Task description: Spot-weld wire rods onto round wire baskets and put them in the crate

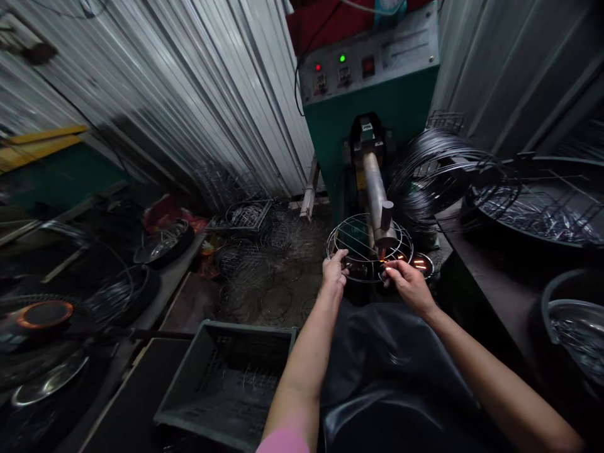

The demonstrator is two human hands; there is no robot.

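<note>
A round wire rack (357, 221) with parallel cross wires sits around the lower end of the spot welder's metal arm (376, 189). My left hand (335, 269) grips the rack's rim on its left side, thumb on top. Just below the arm's tip, my right hand (406, 281) pinches with thumb and fingers at the rack's near right edge. What lies between those fingertips is too small to make out. An orange glow shows right by them, under the electrode. The welder's green cabinet (325, 151) stands behind, with red and green lights lit on its panel.
A coil of wire (438, 176) hangs right of the welder. Wide black pans (542, 242) of short metal pieces stand on the right bench. A green plastic crate (189, 396) is at lower left. Several wire rings (276, 305) lie on the floor. A black apron (391, 377) covers my lap.
</note>
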